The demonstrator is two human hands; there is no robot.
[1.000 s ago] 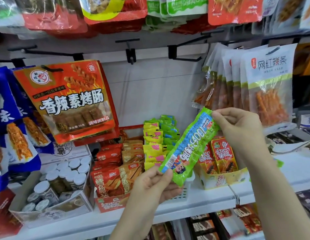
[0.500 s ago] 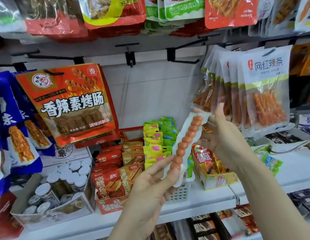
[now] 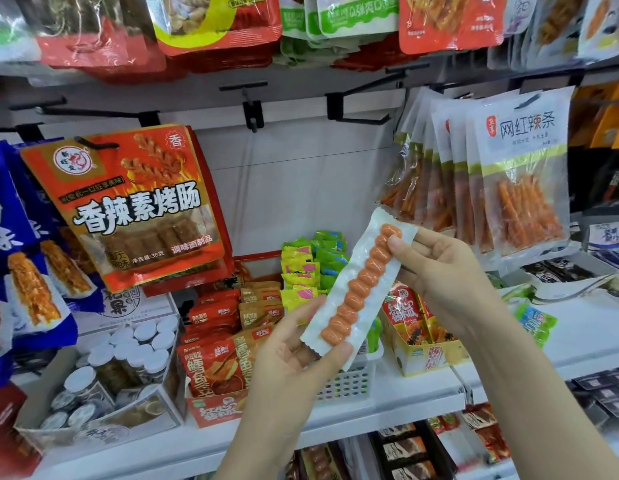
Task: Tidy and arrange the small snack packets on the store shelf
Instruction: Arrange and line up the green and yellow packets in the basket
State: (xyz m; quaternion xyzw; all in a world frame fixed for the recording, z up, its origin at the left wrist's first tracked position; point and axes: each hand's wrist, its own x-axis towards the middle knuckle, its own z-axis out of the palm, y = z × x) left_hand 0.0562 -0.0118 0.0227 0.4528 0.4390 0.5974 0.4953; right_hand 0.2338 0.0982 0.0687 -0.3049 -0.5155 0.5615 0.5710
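Shelf point(image 3: 387, 407) basket point(image 3: 349, 384) holds, seemingly, green packets point(image 3: 330, 258).

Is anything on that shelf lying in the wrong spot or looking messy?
Yes. A green packet lies loose and crooked on the bare white shelf at right, outside any box. The long packet in both hands shows its clear back, not its printed front.

jar box point(image 3: 93, 386) left on shelf point(image 3: 405, 407), packet carton point(image 3: 218, 407) right of it, basket point(image 3: 346, 382) further right
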